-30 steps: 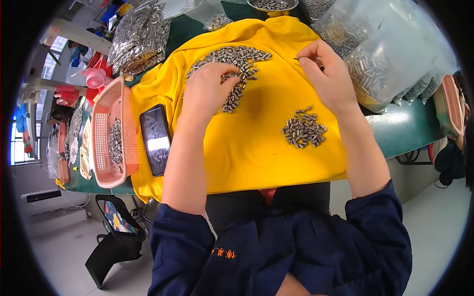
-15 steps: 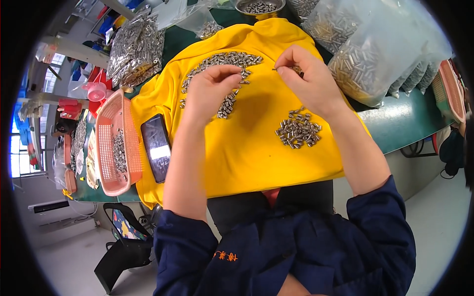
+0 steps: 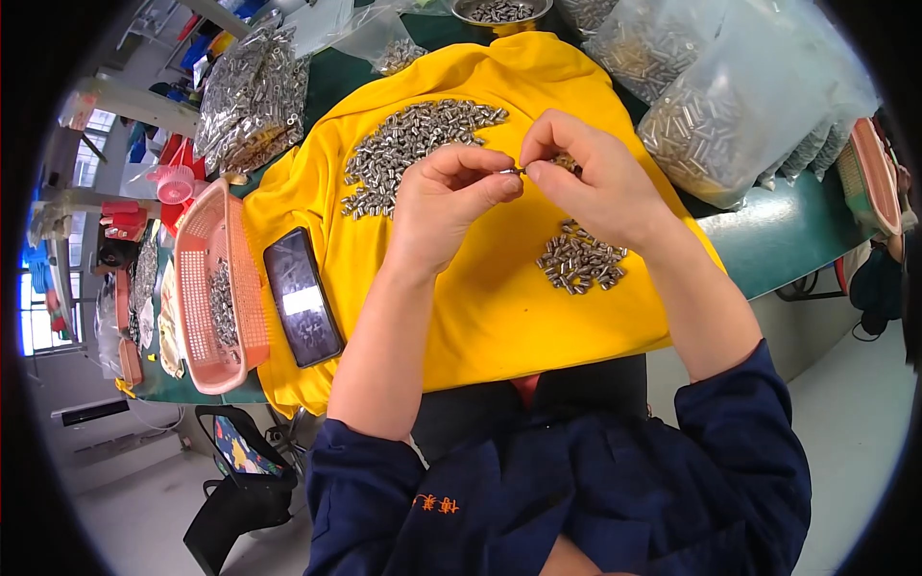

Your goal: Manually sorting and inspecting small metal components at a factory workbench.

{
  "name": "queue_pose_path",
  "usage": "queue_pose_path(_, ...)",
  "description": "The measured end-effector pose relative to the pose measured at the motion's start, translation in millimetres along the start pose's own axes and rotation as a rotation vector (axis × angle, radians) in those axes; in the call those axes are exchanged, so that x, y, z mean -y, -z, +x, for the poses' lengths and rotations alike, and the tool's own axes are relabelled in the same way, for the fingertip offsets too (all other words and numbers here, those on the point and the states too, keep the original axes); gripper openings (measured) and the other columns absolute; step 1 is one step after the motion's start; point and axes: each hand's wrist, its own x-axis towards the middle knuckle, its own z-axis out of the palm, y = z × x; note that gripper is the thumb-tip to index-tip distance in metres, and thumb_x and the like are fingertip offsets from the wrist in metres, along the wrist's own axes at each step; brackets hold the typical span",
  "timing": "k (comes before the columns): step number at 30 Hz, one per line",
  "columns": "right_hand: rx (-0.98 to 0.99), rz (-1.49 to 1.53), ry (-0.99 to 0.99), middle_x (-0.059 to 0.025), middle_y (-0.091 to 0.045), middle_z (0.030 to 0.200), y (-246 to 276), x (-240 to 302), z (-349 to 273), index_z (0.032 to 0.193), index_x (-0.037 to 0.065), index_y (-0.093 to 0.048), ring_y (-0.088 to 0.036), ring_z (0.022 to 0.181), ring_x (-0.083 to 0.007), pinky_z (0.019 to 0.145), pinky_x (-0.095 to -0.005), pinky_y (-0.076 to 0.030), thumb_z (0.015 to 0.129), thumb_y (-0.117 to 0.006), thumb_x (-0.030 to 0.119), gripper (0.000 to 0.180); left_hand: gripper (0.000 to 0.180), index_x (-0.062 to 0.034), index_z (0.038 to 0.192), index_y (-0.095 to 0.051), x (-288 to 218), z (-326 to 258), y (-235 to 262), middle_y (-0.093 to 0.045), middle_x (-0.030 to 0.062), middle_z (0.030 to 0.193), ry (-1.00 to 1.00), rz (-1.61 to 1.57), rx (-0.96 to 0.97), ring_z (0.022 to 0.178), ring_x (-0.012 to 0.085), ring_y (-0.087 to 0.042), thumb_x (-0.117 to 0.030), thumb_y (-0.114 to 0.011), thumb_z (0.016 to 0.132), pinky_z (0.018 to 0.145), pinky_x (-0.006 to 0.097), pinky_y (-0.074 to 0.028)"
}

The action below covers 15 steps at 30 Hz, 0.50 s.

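Note:
My left hand [image 3: 447,206] and my right hand [image 3: 591,173] meet above a yellow cloth [image 3: 480,317], fingertips pinched together on one small metal cylinder [image 3: 516,171]. A long heap of small metal parts [image 3: 403,149] lies on the cloth just beyond my left hand. A smaller pile of metal parts [image 3: 579,261] sits under my right wrist. Whether my right hand hides more pieces in its palm I cannot tell.
A black phone [image 3: 303,296] lies on the cloth's left edge beside a pink plastic basket [image 3: 197,307] holding metal parts. Clear bags of metal parts [image 3: 740,106] stand at the right, another bag [image 3: 250,96] at the far left. A metal bowl [image 3: 499,12] sits at the back.
My hands were apart, the left over the long heap. Both have come together at the middle of the cloth and now pinch one small piece between them.

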Motion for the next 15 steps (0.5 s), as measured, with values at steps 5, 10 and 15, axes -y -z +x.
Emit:
queue_pose_path(5, -0.023, -0.064, 0.040, 0.0010, -0.046, 0.072, -0.6, -1.3, 0.5, 0.080, 0.004, -0.046, -0.041, 0.065, -0.0055, 0.055, -0.0186, -0.034, 0.075, -0.047, 0.003, 0.005, 0.014, 0.0015, 0.085, -0.057, 0.0, -1.4, 1.1, -0.060, 0.0064, 0.077, 0.006, 0.050, -0.001, 0.071, 0.0114, -0.057, 0.001, -0.062, 0.071, 0.067, 0.021, -0.046)
queue_pose_path(10, -0.040, -0.064, 0.067, 0.0006, -0.046, 0.071, -1.4, -1.3, -0.4, 0.080, 0.003, -0.046, -0.041, 0.065, -0.0059, 0.054, -0.0191, -0.035, 0.075, -0.047, 0.003, 0.005, 0.014, 0.0013, 0.085, -0.057, 1.3, 0.0, 3.2, -0.060, 0.0066, 0.077, 0.022, -0.026, 0.005, 0.072, 0.0115, -0.057, 0.001, -0.061, 0.071, 0.067, 0.021, -0.046)
queue_pose_path(15, -0.051, -0.116, 0.114, -0.0014, -0.048, 0.069, -3.7, -5.4, 0.1, 0.080, 0.003, -0.046, -0.044, 0.062, -0.0078, 0.053, -0.0203, -0.036, 0.074, -0.047, 0.003, 0.005, 0.014, 0.0018, 0.085, -0.057, 2.1, -0.6, 2.5, -0.060, 0.0069, 0.078, -0.005, 0.025, 0.005, 0.072, 0.0123, -0.058, 0.001, -0.060, 0.072, 0.067, 0.022, -0.047)
